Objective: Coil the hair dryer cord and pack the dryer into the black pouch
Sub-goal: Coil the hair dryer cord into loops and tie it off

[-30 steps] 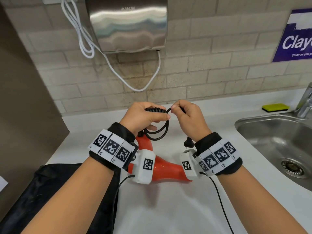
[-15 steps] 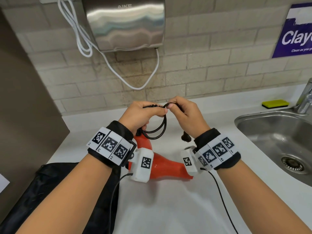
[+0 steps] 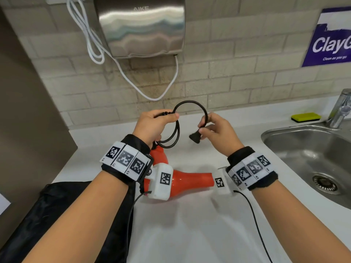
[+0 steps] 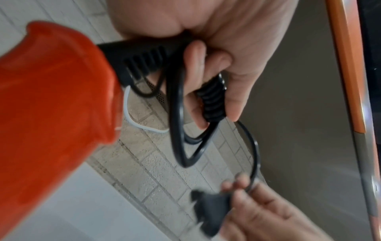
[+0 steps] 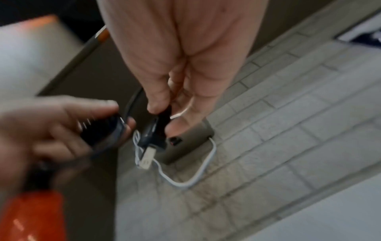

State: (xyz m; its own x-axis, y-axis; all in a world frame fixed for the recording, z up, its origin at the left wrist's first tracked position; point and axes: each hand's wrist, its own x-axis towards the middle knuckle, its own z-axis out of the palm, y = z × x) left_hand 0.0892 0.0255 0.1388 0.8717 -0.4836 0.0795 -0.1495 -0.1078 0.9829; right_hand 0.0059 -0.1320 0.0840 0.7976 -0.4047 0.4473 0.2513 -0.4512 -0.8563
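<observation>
The orange hair dryer (image 3: 190,180) lies on the white counter under my wrists, its nozzle pointing right. Its black cord (image 3: 190,102) arcs between my hands. My left hand (image 3: 157,123) grips several coiled loops of cord (image 4: 177,127) together with the ribbed strain relief (image 4: 212,104). My right hand (image 3: 212,128) pinches the cord just above the black plug (image 3: 195,138), which hangs below the fingers (image 5: 156,101). The black pouch (image 3: 62,221) lies at the lower left, partly hidden by my left forearm.
A steel sink (image 3: 311,149) with a tap (image 3: 340,111) is at the right, a yellow sponge (image 3: 305,117) behind it. A steel hand dryer (image 3: 140,27) with a white cable (image 3: 157,95) hangs on the tiled wall. A dark panel (image 3: 24,111) stands at the left.
My hands have moved apart. The right hand slid along the cord to the plug end, drawing out a new arc of cord above the loops held in my left hand.
</observation>
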